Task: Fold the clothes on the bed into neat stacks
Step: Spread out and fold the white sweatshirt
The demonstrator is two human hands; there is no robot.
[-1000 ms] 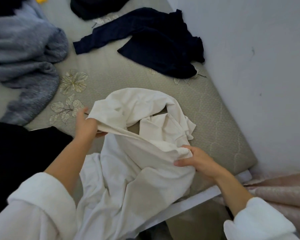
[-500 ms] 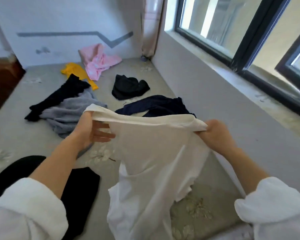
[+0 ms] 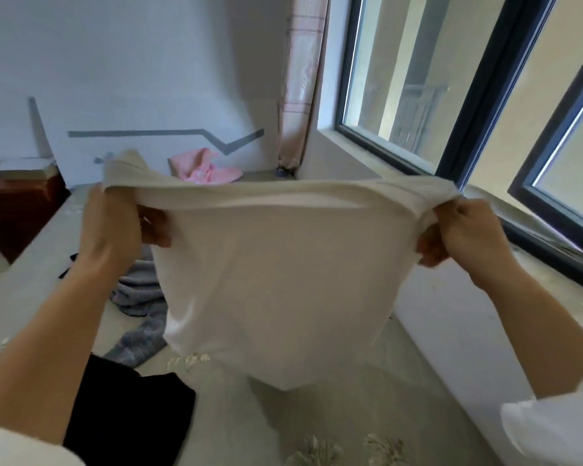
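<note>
From the head camera, a white garment (image 3: 276, 270) is held up in the air above the bed (image 3: 350, 415), stretched wide along its top edge between both hands. The left hand (image 3: 115, 230) grips the left end, its fingers curled round a bunch of cloth, and a loose flap stands up above the knuckles. The right hand (image 3: 465, 237) clenches the right end in a fist, with the cloth gathered at the thumb.

The fabric is thin, smooth and slightly see-through. Its top edge is doubled into a flat band, and the body hangs below as a soft, rounded sheet. Whether its lowest corner touches the bed cannot be told.

The bed cover is a matte, pale grey-beige, with pale leaf stitching (image 3: 317, 452) at the near edge. Left of the white garment lies a fleecy grey garment (image 3: 138, 317) in rumpled folds, partly hidden behind the white cloth. Nearer lies a flat black garment (image 3: 128, 408). At the far end, against the wall (image 3: 132, 62), sits a crumpled pink garment (image 3: 199, 168).

A pink checked curtain (image 3: 298, 79) hangs in the far corner beside the dark-framed window (image 3: 401, 79) on the right. A dark brown piece of furniture (image 3: 17, 210) stands at the far left. Both forearms are bare, and the white left sleeve (image 3: 14, 445) and right sleeve (image 3: 552, 428) show at the near edge.
</note>
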